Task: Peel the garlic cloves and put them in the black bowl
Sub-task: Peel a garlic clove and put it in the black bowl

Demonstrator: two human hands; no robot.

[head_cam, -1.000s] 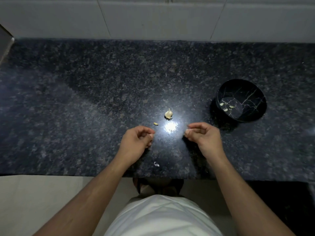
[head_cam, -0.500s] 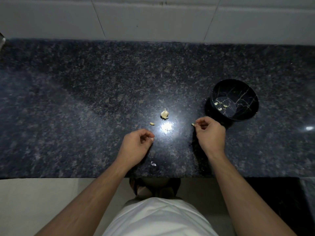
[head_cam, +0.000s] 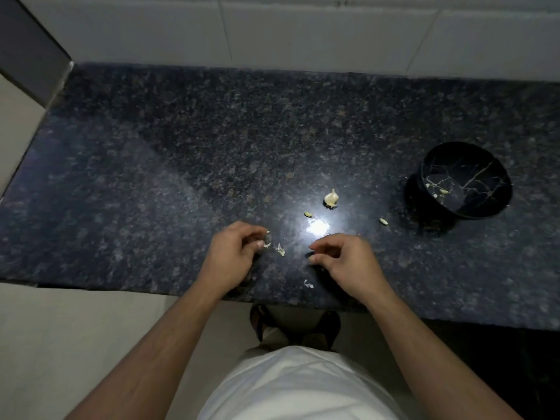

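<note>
A dark speckled granite counter (head_cam: pixel 212 140) with a bright light glare (head_cam: pixel 317 228) meets a white tiled wall (head_cam: pixel 303 31); pale floor (head_cam: pixel 75 344) below.

Dark speckled granite countertop (head_cam: pixel 151 177): polished, glossy, bright glare patch just in front of the pale papery-skinned garlic bulb (head_cam: pixel 331 197). Round black bowl (head_cam: pixel 485 207), right of bulb: glossy, marble-like pale veining. White wall tiles (head_cam: pixel 303 31) behind: smooth, satin. Papery skin scraps (head_cam: pixel 280 249) lie near bulb.

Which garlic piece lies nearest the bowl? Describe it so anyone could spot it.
Start at the black bowl on the right of the dark counter. Just left of its base lies a small pale clove, alone on the stone, far smaller than the garlic bulb.
</note>
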